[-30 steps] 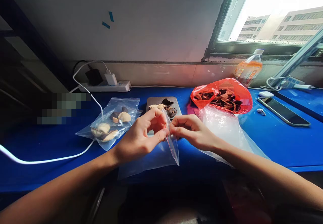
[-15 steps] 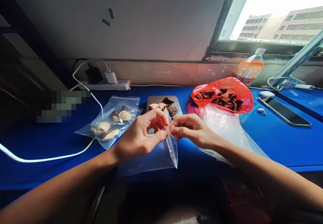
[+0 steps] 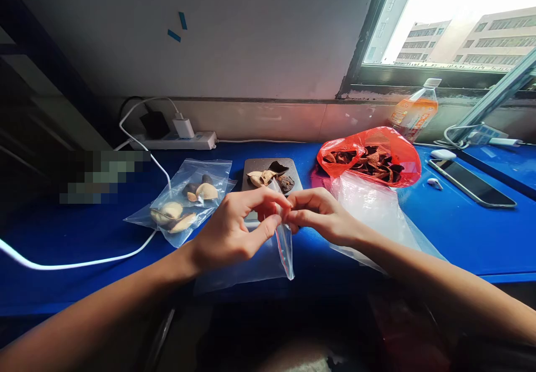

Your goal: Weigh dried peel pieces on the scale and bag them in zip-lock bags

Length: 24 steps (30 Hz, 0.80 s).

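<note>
Both my hands pinch the zip edge of a clear zip-lock bag, which hangs below them with its red-lined seal turned toward the right. My left hand grips it from the left with thumb and fingers. From the right, my right hand meets it, the fingertips nearly touching. Just beyond the fingers sits a small kitchen scale, partly hidden by my hands. On its plate lie pale dried slices and dark dried pieces.
Filled clear bags lie at left beside a white cable. A red plastic bag of dark dried pieces stands at right, with clear bags before it. Further right are a phone and an earbud. A bottle leans behind.
My left fingers have shifted slightly right, closer to my right fingertips, on the bag's zip edge. The bag stays in nearly the same place.
</note>
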Each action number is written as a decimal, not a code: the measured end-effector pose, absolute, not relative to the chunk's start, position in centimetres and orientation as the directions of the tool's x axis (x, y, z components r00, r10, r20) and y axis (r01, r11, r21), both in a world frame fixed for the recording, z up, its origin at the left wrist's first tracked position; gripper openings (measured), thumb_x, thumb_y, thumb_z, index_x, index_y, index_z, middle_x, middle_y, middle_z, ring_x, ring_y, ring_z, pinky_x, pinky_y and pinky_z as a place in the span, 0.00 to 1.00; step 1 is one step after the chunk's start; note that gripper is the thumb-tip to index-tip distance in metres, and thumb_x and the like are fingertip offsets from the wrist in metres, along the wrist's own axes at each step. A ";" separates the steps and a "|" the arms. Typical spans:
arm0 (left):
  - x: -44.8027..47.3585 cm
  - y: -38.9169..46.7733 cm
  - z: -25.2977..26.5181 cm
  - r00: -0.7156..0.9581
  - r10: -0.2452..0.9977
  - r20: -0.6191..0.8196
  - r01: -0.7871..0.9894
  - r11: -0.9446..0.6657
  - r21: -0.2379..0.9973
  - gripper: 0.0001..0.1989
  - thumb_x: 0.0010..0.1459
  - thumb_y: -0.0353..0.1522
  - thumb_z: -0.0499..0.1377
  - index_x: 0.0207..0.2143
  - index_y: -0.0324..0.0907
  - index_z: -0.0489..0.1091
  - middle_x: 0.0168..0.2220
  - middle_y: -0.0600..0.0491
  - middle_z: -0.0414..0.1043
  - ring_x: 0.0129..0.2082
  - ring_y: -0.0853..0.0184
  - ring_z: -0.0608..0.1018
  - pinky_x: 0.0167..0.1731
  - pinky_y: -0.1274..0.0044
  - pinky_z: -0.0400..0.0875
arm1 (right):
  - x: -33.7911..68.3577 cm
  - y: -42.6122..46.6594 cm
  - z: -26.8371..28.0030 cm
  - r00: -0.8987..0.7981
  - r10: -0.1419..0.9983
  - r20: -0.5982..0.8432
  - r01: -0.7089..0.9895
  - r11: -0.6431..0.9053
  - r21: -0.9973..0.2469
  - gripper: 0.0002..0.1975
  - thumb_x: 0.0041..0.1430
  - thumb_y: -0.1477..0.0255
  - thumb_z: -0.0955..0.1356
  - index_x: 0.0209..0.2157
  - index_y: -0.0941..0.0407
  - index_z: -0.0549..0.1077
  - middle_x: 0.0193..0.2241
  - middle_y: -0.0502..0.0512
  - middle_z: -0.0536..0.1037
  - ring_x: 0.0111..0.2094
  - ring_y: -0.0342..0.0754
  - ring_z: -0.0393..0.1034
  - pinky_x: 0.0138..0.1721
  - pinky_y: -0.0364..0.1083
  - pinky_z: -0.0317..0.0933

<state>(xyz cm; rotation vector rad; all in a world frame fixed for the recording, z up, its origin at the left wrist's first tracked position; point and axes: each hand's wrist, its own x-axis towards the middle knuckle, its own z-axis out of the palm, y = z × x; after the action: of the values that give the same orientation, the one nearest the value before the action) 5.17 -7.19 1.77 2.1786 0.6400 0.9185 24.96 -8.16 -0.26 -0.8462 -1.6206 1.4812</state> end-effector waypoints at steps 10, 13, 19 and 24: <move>5.3 -7.0 1.5 0.634 0.558 0.536 0.125 -0.758 0.641 0.08 0.59 0.22 0.59 0.38 0.40 0.75 0.31 0.55 0.81 0.30 0.72 0.81 0.35 0.81 0.75 | 24.8 -8.1 -1.2 -0.496 0.860 0.116 -0.102 0.075 -0.992 0.18 0.56 0.57 0.72 0.24 0.59 0.73 0.21 0.50 0.74 0.25 0.41 0.65 0.30 0.42 0.56; 5.3 -7.1 1.8 0.645 0.569 0.510 0.129 -0.739 0.662 0.07 0.58 0.23 0.59 0.35 0.40 0.75 0.29 0.56 0.81 0.28 0.72 0.80 0.32 0.81 0.75 | 24.5 -8.3 -1.3 -0.480 0.874 0.074 -0.060 0.052 -0.997 0.22 0.54 0.52 0.72 0.23 0.59 0.72 0.21 0.50 0.73 0.24 0.40 0.62 0.26 0.42 0.52; 5.0 -7.0 2.0 0.671 0.615 0.414 0.164 -0.668 0.726 0.07 0.58 0.26 0.60 0.37 0.42 0.76 0.32 0.53 0.82 0.32 0.66 0.82 0.34 0.77 0.77 | 24.6 -8.4 -1.5 -0.508 0.861 0.031 -0.062 -0.001 -0.998 0.22 0.51 0.53 0.75 0.25 0.59 0.73 0.21 0.50 0.73 0.24 0.40 0.62 0.26 0.41 0.52; 4.9 -6.8 2.5 0.666 0.668 0.333 0.155 -0.560 0.814 0.08 0.60 0.29 0.59 0.40 0.42 0.77 0.31 0.53 0.83 0.33 0.65 0.83 0.35 0.75 0.78 | 24.8 -8.1 -1.4 -0.506 0.859 0.079 -0.099 0.034 -0.995 0.20 0.53 0.55 0.74 0.27 0.59 0.74 0.22 0.49 0.73 0.25 0.40 0.63 0.28 0.41 0.55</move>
<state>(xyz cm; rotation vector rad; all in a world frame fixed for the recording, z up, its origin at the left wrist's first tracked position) 4.90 -6.84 2.48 2.0820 0.6336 0.8188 24.79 -8.13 -1.38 -0.7980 -1.5446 1.5800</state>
